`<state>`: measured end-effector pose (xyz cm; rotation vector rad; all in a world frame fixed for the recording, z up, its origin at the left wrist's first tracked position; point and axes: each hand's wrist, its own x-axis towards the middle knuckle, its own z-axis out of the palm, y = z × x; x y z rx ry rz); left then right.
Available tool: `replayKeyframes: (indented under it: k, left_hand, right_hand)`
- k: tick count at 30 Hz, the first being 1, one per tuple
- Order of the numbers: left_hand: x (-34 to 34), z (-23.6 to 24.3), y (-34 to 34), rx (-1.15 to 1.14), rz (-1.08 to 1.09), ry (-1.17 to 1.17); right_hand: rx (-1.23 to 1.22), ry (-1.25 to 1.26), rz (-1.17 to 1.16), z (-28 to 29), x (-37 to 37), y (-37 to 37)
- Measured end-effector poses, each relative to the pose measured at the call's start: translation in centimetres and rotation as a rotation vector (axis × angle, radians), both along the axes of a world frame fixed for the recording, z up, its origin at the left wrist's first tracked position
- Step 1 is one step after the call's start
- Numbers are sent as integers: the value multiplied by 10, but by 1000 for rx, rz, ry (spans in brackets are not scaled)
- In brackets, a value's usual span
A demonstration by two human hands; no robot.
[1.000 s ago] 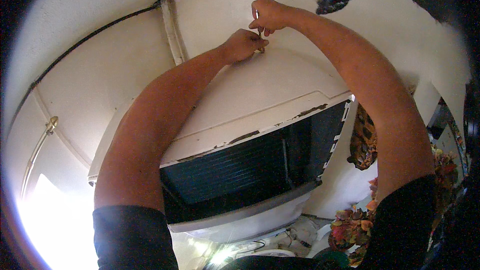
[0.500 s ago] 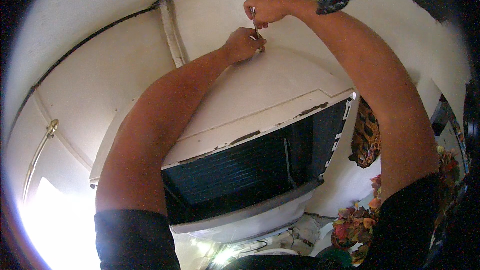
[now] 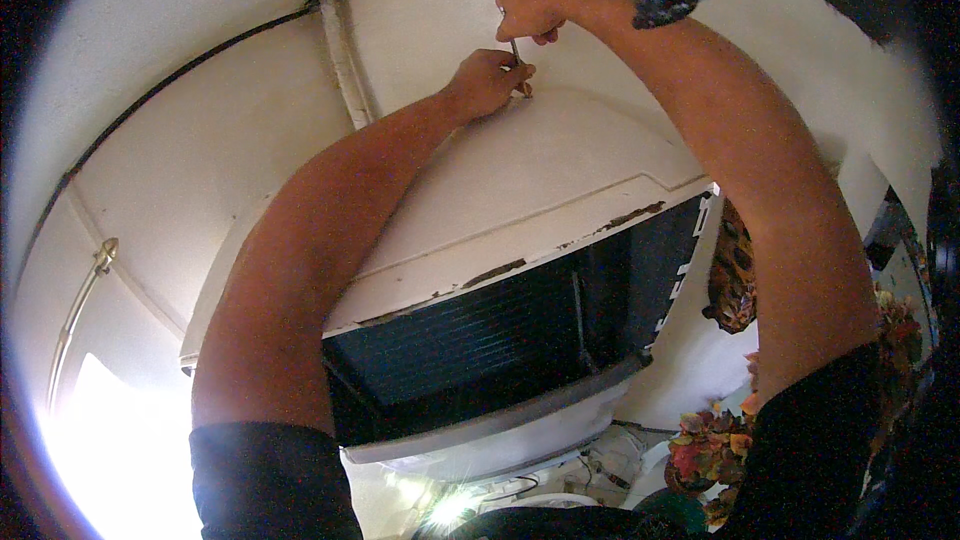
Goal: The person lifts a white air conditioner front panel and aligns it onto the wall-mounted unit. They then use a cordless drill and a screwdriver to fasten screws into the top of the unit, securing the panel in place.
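Observation:
My arms reach up over a white wall-mounted air conditioner (image 3: pixel 500 200), its dark front opening facing me. My right hand (image 3: pixel 532 8) is closed round the upper end of a thin metal tool (image 3: pixel 516 51), whose kind I cannot make out. Just below it, my left hand (image 3: pixel 484 83) is closed, its fingertips pinched about the tool's lower part at the casing's far edge. Where the tool's lower end meets the casing is largely hidden by those fingers.
Fins (image 3: pixel 450 360) show inside the opening, above a lowered white flap (image 3: pixel 500 445). A pipe (image 3: pixel 345 65) runs up the wall at left; a brass curtain rod (image 3: pixel 80 310) is farther left. A spotted animal figure (image 3: pixel 732 270) and artificial flowers (image 3: pixel 710 445) stand on the right.
My right hand has risen slightly and turned on the tool, hiding more of its upper end. My left hand has shifted slightly up and stays pinched at the casing.

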<state>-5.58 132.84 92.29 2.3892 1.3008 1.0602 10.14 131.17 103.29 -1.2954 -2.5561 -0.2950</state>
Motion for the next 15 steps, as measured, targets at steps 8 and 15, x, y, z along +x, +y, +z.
replayKeyframes:
  k: [8,15]
  left_hand:
    - [-4,6,1,-4,-38,179]
    - [-16,-4,31,307,-191,293]
  right_hand:
    - [70,-231,18,11,0,2]
    - [110,-105,21,6,-8,-2]
